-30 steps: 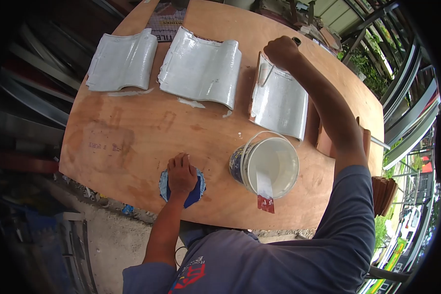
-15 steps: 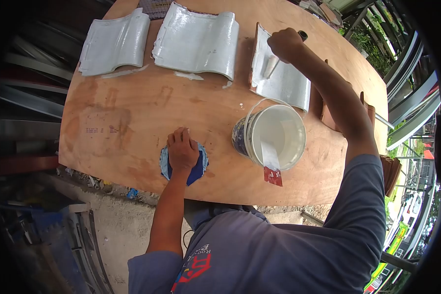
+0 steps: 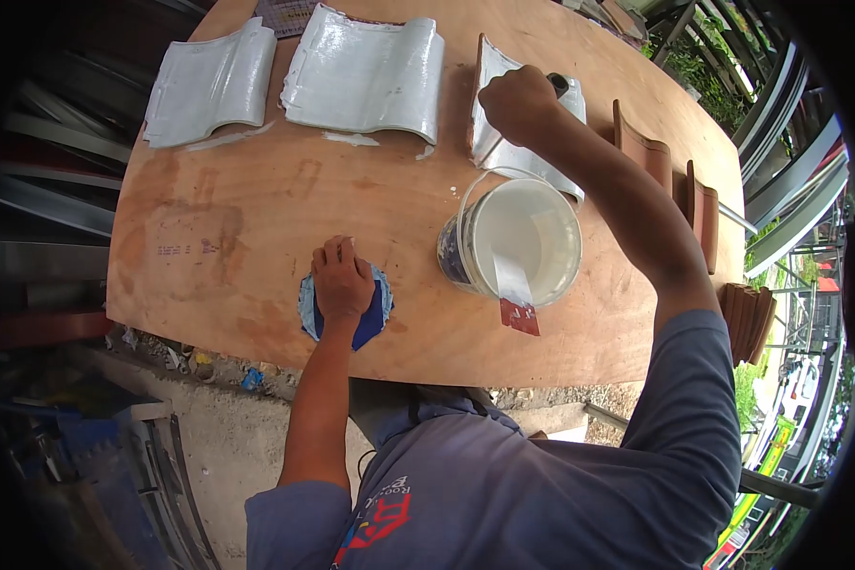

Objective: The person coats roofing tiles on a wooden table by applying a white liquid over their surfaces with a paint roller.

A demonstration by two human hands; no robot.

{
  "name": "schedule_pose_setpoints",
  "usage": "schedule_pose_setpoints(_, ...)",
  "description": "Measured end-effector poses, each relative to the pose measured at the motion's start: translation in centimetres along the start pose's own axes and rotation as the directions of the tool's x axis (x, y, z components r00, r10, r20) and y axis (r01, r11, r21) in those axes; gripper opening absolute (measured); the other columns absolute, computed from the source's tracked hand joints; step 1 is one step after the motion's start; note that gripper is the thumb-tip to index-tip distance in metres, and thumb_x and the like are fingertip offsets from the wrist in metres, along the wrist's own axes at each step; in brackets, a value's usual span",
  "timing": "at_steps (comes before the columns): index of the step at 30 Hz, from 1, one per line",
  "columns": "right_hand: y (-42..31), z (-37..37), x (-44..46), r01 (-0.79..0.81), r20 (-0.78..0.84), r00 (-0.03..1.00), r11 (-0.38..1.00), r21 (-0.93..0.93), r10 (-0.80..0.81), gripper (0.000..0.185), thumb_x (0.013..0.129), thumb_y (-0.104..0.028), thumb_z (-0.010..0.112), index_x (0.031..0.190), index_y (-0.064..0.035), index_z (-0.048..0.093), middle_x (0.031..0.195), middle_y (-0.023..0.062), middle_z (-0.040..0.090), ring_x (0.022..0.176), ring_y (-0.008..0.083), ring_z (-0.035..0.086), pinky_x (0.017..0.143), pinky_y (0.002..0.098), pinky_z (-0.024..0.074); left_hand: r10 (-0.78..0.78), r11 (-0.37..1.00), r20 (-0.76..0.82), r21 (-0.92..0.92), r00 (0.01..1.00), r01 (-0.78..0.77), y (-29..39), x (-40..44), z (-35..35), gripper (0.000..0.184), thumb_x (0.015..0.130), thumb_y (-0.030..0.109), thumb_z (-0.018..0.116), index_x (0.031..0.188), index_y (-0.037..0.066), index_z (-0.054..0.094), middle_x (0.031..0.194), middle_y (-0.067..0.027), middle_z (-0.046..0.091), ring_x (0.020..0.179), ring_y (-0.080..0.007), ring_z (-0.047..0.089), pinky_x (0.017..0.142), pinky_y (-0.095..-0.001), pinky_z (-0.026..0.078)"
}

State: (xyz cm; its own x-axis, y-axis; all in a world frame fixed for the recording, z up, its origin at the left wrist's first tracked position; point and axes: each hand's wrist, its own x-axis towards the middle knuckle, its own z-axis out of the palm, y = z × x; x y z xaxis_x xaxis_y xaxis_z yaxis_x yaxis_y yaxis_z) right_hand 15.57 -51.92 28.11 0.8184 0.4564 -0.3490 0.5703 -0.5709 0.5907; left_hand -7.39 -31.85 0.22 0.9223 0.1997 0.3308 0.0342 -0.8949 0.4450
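Note:
My right hand (image 3: 520, 103) is closed round the dark-ended handle (image 3: 560, 85) of what looks like a small paint roller, over a curved roof tile (image 3: 496, 66) coated white. A thin metal rod (image 3: 492, 150) runs down from my fist; the roller's head is hidden. My left hand (image 3: 343, 278) rests on a round blue cloth (image 3: 374, 318) with a frayed light-blue edge, fingers reaching past it onto the wood. Between my hands stands a white paint bucket (image 3: 562, 275), its wire handle up. A paint-smeared scraper with a red end (image 3: 520, 316) leans over the rim.
Two more white-coated tiles, one large (image 3: 361, 76) and one at the left (image 3: 209, 85), lie on the wooden table (image 3: 256, 218). Bare reddish tiles (image 3: 643, 147) stand at the right, with a stack of tiles (image 3: 749, 318) beyond the edge. Metal strips (image 3: 57, 190) lie at far left.
My right hand has drawn back toward me and left, bringing the roller nearer the bucket. My left hand stays on the cloth. The whole view has shifted slightly.

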Motion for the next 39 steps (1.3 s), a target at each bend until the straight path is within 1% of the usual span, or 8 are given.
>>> schedule_pose_setpoints(3, -0.5, -0.2, -1.0, -0.033, -0.155, 0.987, 0.997, 0.065, 0.042, 0.008, 0.085, -0.013, 0.076, 0.091, -0.0111, 0.081, 0.099, 0.0086, 0.080, 0.093, 0.0258, 0.079, 0.076, 0.0390, 0.0597, 0.005, 1.000, 0.040, -0.004, 0.999, -0.005, -0.1, -0.3, -0.1, 0.033, 0.093, 0.018, 0.059, 0.122, 0.005, 0.065, 0.129, -0.0120, 0.060, 0.117, -0.0358, 0.056, 0.103, -0.0498, 0.048)
schedule_pose_setpoints(8, 2.9, 2.2, -2.9, -0.129, -0.018, 0.991, 0.989, 0.068, 0.131, 0.008, 0.087, -0.013, 0.074, 0.091, -0.0096, 0.080, 0.100, 0.0121, 0.080, 0.093, 0.0306, 0.079, 0.077, 0.0403, 0.0601, 0.059, 0.998, -0.022, 0.036, 0.998, -0.058, 0.0, -0.2, 0.2, 0.032, 0.091, 0.016, 0.060, 0.121, 0.004, 0.065, 0.127, -0.0140, 0.060, 0.115, -0.0367, 0.057, 0.101, -0.0496, 0.048)
schedule_pose_setpoints(13, 9.8, 6.1, -12.3, -0.477, -0.031, 0.846, 0.780, 0.406, 0.533, 0.017, 0.087, -0.012, 0.072, 0.100, -0.0028, 0.079, 0.101, 0.0189, 0.078, 0.099, 0.0377, 0.076, 0.079, 0.0437, 0.0593, 0.113, 0.993, -0.017, 0.017, 0.993, -0.113, 0.3, -0.3, -0.3, 0.034, 0.091, 0.013, 0.061, 0.122, 0.001, 0.063, 0.125, -0.0167, 0.060, 0.114, -0.0388, 0.055, 0.101, -0.0500, 0.047)
schedule_pose_setpoints(19, 5.3, 21.3, -22.0, -0.040, 0.134, 0.746, -0.156, 0.987, 0.653, 0.020, 0.089, -0.008, 0.077, 0.105, 0.0047, 0.074, 0.077, 0.0060, 0.068, 0.066, 0.0140, 0.065, 0.061, 0.0339, 0.0520, 0.141, 0.990, -0.023, 0.020, 0.990, -0.141, 0.7, -0.3, -0.3, 0.033, 0.092, 0.012, 0.059, 0.123, -0.001, 0.061, 0.124, -0.0185, 0.059, 0.113, -0.0403, 0.054, 0.102, -0.0507, 0.046)
schedule_pose_setpoints(22, -2.5, 24.0, -24.7, 0.109, 0.408, 0.731, -0.684, 0.722, 0.547, 0.014, 0.094, -0.004, 0.071, 0.105, 0.0034, 0.068, 0.081, 0.0042, 0.064, 0.065, 0.0120, 0.062, 0.059, 0.0294, 0.0519, 0.146, 0.988, -0.007, 0.041, 0.989, -0.146, 1.0, -0.3, -0.5, 0.033, 0.093, 0.012, 0.058, 0.123, -0.001, 0.061, 0.123, -0.0192, 0.058, 0.113, -0.0406, 0.054, 0.102, -0.0511, 0.045)
schedule_pose_setpoints(25, -7.6, 24.4, -25.2, 0.198, 0.506, 0.754, -0.879, 0.433, 0.419, 0.015, 0.100, -0.012, 0.066, 0.108, 0.0003, 0.066, 0.082, 0.0031, 0.063, 0.064, 0.0117, 0.060, 0.058, 0.0290, 0.0500, 0.158, 0.985, 0.008, 0.062, 0.987, -0.158, 1.1, -0.4, -0.4, 0.033, 0.092, 0.011, 0.058, 0.123, -0.002, 0.060, 0.123, -0.0201, 0.058, 0.113, -0.0411, 0.054, 0.102, -0.0515, 0.045)
schedule_pose_setpoints(33, -8.1, 28.8, -22.3, 0.172, 0.527, 0.767, -0.909, 0.380, 0.365, 0.014, 0.104, -0.016, 0.062, 0.102, -0.0020, 0.064, 0.077, 0.0008, 0.058, 0.061, 0.0100, 0.056, 0.055, 0.0291, 0.0483, 0.181, 0.983, 0.008, 0.039, 0.983, -0.181, 0.9, -0.4, 0.0, 0.034, 0.090, 0.009, 0.059, 0.123, 0.000, 0.058, 0.120, -0.0228, 0.058, 0.110, -0.0438, 0.053, 0.102, -0.0557, 0.041)
schedule_pose_setpoints(39, -6.0, 27.2, -25.1, -0.062, 0.356, 0.804, -0.528, 0.847, 0.476, 0.022, 0.101, -0.017, 0.070, 0.110, 0.0025, 0.074, 0.078, 0.0060, 0.066, 0.071, 0.0141, 0.059, 0.066, 0.0331, 0.0488, 0.172, 0.980, 0.067, 0.086, 0.983, -0.177, 0.6, -0.2, 0.2, 0.035, 0.091, 0.010, 0.058, 0.123, -0.003, 0.058, 0.122, -0.0237, 0.058, 0.113, -0.0441, 0.053, 0.100, -0.0547, 0.042)
